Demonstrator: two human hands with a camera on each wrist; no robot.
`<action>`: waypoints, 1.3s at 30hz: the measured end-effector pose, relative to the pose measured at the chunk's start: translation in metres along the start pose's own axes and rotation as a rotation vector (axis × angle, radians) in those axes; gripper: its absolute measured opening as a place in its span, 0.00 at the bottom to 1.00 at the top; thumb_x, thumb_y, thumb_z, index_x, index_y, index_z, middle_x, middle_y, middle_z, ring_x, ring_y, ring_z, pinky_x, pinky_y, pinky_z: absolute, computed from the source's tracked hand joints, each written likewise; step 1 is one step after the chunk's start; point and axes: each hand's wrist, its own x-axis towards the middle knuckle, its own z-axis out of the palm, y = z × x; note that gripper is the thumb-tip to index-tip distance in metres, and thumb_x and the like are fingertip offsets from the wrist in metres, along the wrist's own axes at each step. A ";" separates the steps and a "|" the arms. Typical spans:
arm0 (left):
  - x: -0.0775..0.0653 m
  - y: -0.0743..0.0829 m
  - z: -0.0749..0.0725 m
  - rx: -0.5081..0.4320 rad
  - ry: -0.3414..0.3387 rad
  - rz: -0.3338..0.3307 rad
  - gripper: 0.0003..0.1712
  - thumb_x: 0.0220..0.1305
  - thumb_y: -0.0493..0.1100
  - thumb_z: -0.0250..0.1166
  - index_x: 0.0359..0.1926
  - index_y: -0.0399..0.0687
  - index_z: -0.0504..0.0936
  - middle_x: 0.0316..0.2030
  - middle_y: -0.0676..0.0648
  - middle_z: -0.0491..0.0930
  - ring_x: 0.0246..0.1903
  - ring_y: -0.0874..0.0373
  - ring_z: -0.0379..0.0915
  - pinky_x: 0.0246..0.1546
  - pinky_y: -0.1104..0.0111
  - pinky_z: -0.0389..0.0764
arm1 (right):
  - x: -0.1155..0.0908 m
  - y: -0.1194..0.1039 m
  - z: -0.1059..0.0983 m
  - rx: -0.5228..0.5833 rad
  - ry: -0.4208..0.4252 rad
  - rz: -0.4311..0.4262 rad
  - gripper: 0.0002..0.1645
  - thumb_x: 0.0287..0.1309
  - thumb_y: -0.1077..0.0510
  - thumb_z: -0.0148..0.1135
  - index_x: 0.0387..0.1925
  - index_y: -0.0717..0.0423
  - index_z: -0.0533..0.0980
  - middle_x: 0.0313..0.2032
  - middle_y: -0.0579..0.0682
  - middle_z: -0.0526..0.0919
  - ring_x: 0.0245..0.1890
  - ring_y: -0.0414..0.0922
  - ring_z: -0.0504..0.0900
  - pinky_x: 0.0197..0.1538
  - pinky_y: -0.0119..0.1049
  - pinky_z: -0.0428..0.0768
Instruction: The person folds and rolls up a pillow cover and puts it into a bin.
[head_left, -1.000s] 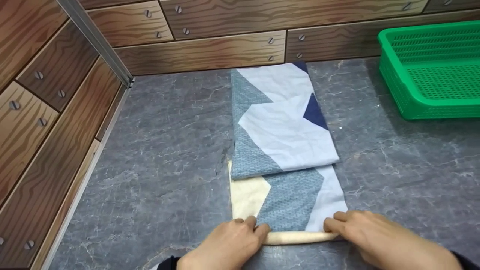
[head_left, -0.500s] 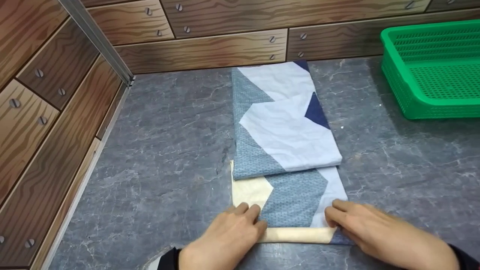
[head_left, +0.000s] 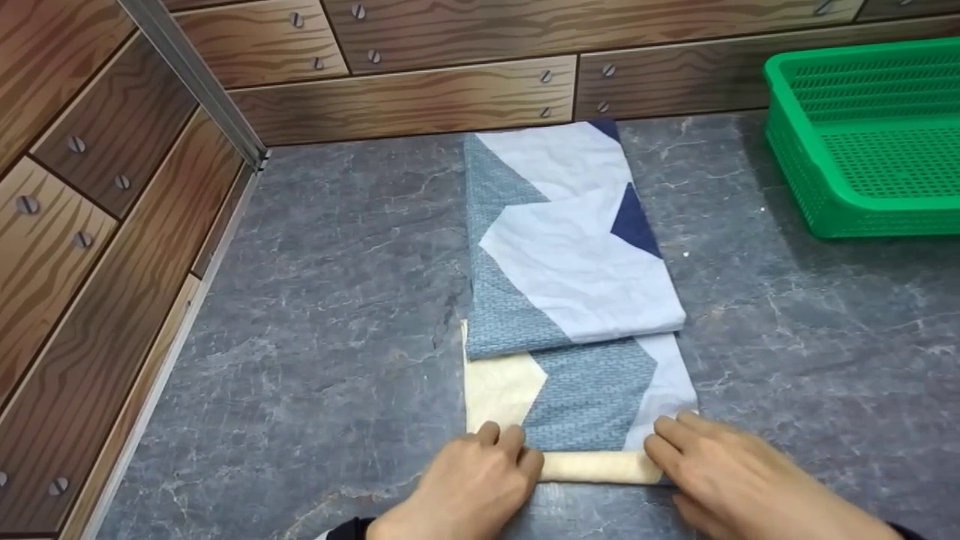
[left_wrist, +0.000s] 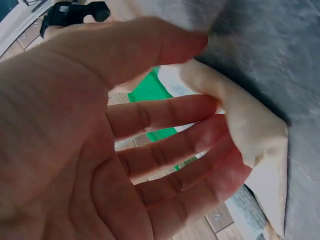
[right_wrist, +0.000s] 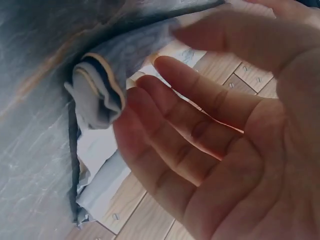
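Note:
A patterned cloth (head_left: 581, 277) in white, grey-blue, cream and navy lies lengthwise on the grey surface, an upper layer folded back over part of it. Its near edge is turned into a narrow cream roll (head_left: 592, 466). My left hand (head_left: 469, 480) holds the roll's left end, fingertips on its far side and thumb at the near side. At the other end my right hand (head_left: 731, 469) holds the roll likewise. In the right wrist view, stacked layers show at the roll's end (right_wrist: 97, 95) beside the fingertips. The left wrist view shows fingers (left_wrist: 170, 112) against the cream fabric.
A green perforated basket (head_left: 832, 217) stands at the back right, apart from the cloth. Wood-patterned panels (head_left: 405, 105) close off the back and left, meeting at a metal corner strip (head_left: 217, 97). The grey marbled surface (head_left: 337, 300) extends on both sides of the cloth.
Both hands have shifted slightly along the near edge, their fingers reaching forward and then drawing back. The turned edge looks rounder, and the navy strip at its right end is now mostly covered.

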 end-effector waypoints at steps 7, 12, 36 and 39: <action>0.002 -0.001 0.001 0.029 -0.022 0.012 0.08 0.57 0.42 0.71 0.26 0.54 0.79 0.23 0.53 0.68 0.20 0.62 0.63 0.12 0.72 0.63 | 0.003 -0.002 0.010 -0.143 0.120 -0.066 0.22 0.35 0.68 0.76 0.30 0.49 0.72 0.24 0.40 0.65 0.24 0.37 0.60 0.23 0.30 0.63; 0.001 -0.002 0.001 0.029 0.030 0.012 0.09 0.61 0.42 0.70 0.29 0.52 0.77 0.22 0.53 0.69 0.18 0.63 0.62 0.10 0.73 0.64 | 0.003 -0.006 0.011 -0.157 0.113 -0.034 0.22 0.37 0.69 0.75 0.30 0.50 0.72 0.24 0.40 0.64 0.23 0.37 0.60 0.21 0.29 0.60; 0.005 -0.007 0.000 -0.074 0.012 0.039 0.07 0.60 0.46 0.70 0.33 0.54 0.78 0.30 0.54 0.72 0.27 0.61 0.65 0.22 0.72 0.62 | -0.006 0.018 -0.009 0.304 -0.056 0.044 0.32 0.53 0.79 0.66 0.52 0.44 0.75 0.41 0.37 0.79 0.33 0.30 0.73 0.31 0.32 0.77; 0.004 -0.005 0.000 -0.013 0.054 0.068 0.08 0.59 0.46 0.70 0.27 0.55 0.78 0.26 0.55 0.73 0.24 0.61 0.65 0.21 0.72 0.58 | -0.009 0.016 -0.005 0.140 0.077 0.027 0.32 0.45 0.78 0.70 0.47 0.46 0.75 0.38 0.37 0.75 0.31 0.32 0.71 0.30 0.34 0.76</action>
